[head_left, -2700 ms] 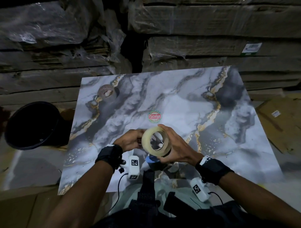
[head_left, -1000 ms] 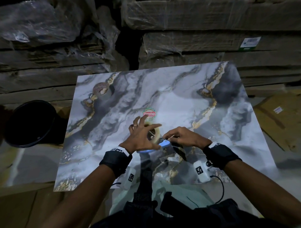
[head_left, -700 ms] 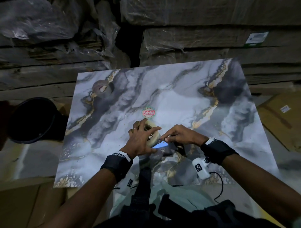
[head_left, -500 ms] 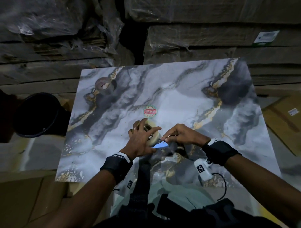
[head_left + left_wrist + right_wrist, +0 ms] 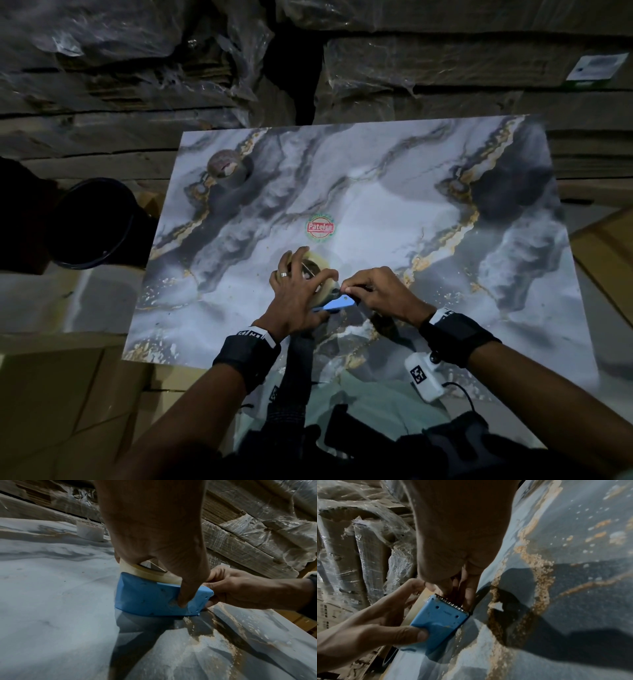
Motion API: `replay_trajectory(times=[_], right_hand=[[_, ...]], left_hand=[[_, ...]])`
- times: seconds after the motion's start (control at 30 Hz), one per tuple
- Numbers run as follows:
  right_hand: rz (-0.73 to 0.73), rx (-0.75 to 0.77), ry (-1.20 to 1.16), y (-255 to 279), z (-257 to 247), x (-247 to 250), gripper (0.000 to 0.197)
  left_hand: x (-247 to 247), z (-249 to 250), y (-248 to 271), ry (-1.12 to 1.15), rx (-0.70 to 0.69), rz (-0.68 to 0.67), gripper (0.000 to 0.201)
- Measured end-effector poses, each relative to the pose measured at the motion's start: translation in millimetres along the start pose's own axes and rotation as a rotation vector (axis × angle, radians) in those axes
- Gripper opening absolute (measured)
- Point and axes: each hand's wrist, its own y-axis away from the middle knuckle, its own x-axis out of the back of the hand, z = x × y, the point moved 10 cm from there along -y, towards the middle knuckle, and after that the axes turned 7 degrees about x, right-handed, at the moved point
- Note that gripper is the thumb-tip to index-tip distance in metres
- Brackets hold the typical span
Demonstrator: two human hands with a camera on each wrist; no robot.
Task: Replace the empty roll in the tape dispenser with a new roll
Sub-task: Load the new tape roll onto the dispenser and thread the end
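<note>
A blue tape dispenser (image 5: 334,304) (image 5: 150,599) (image 5: 440,619) stands on the marble slab (image 5: 411,212), with a new clear-beige tape roll (image 5: 320,270) (image 5: 150,573) seated in it. My left hand (image 5: 298,291) (image 5: 154,534) (image 5: 376,622) grips it from above, fingers spread over the roll and thumb pressed on the blue side. My right hand (image 5: 373,291) (image 5: 240,588) (image 5: 462,540) pinches the dispenser's front end at the serrated cutter (image 5: 452,602). I cannot make out a loose tape end. The empty roll core (image 5: 226,166) (image 5: 90,532) stands at the slab's far left.
A black bucket (image 5: 92,222) sits on the floor left of the slab. Plastic-wrapped cardboard stacks (image 5: 445,68) rise close behind it. Flat cardboard (image 5: 609,260) lies on the right. A red round sticker (image 5: 320,228) marks the slab just beyond my hands.
Earlier both hands held the new roll in the air over the dispenser. Now the roll sits in the dispenser on the slab, and over the last second the hands have barely moved.
</note>
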Motion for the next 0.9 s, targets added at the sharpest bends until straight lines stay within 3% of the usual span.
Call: replay_trajectory(times=[0.23, 0.47, 0.67, 0.9], right_hand=[[0.141, -0.084, -0.049, 2.7, 12.4, 2.7, 0.013], [0.059, -0.080, -0.075, 0.6, 0.4, 7.2, 0.013], [0.049, -0.081, -0.028, 3.6, -1.0, 13.4, 0.011], [0.006, -0.087, -0.116, 6.9, -3.3, 14.7, 0.017]], left_hand=[[-4.5, 0.2, 0.8, -0.035, 0.040, 0.016, 0.060], [-10.0, 4.3, 9.4, -0.132, 0.022, 0.039, 0.055], [6.3, 10.2, 19.4, 0.049, -0.138, 0.157, 0.040], [5.5, 10.4, 18.9, 0.081, -0.164, 0.180, 0.037]])
